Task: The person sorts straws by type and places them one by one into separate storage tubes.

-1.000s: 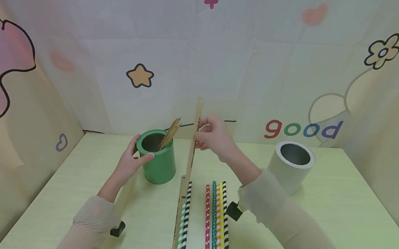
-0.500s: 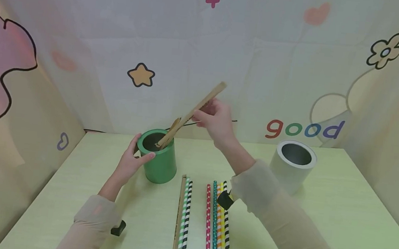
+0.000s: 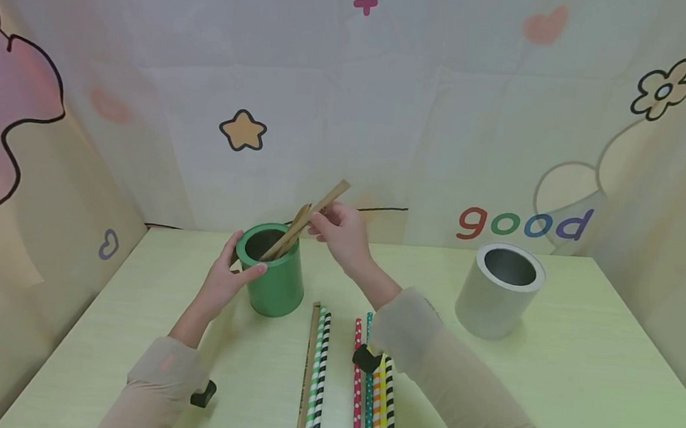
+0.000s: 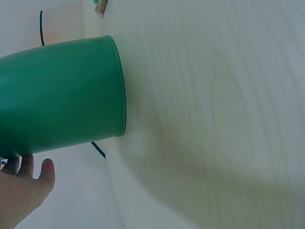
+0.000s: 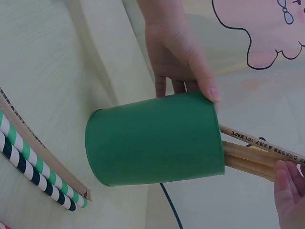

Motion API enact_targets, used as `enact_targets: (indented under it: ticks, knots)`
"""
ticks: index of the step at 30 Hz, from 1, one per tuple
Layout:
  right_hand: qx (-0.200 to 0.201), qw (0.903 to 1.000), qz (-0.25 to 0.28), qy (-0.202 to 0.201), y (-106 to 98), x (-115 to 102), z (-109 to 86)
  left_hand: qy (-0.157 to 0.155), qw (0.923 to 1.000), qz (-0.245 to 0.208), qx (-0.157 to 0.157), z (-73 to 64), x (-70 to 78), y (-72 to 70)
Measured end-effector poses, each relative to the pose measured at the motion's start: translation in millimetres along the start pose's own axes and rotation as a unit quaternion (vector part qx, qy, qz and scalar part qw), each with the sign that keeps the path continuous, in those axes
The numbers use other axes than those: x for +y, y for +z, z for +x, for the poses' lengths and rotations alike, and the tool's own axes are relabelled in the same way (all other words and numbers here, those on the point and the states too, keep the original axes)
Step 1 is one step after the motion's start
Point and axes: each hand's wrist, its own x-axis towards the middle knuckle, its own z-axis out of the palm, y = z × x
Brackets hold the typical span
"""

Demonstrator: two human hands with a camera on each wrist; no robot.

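My left hand (image 3: 227, 282) holds the green container (image 3: 277, 287) at its left side, thumb at the rim and fingers behind. With fingers and thumb my right hand (image 3: 344, 235) pinches a brown paper-wrapped straw (image 3: 334, 194). Its lower end is inside the container and its upper part leans right. Dark print runs along this straw in the right wrist view. Beside it several thin brown sticks (image 5: 252, 160) stand in the same container; their lower ends are hidden. In the left wrist view the container (image 4: 62, 95) fills the left side, with left-hand fingers (image 4: 46, 171) near its rim.
Another brown wrapped straw (image 3: 307, 376) lies beside a green-striped straw (image 3: 315, 383) and a black-striped straw (image 3: 319, 405). To their right lie several colourful straws (image 3: 355, 408), partly behind the right sleeve. A white container (image 3: 485, 307) stands at right; a printed cloth (image 3: 359, 105) hangs behind.
My right hand has lifted the wrapped straw off the table, tilted it over the green container and lowered its end inside. The left hand has stayed on the container.
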Motion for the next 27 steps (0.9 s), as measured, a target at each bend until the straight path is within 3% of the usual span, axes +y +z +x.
enact_targets:
  ticks: [20,27]
  knots:
    - [-0.051,0.9893,-0.136,0.004,37.3,38.7,-3.1,-0.005,1.0,-0.007,0.002,-0.2,1.6,1.2]
    - [-0.063,0.9892,-0.13,0.024,37.5,44.1,-6.6,-0.004,0.9999,-0.009,0.004,-1.4,2.7,1.6]
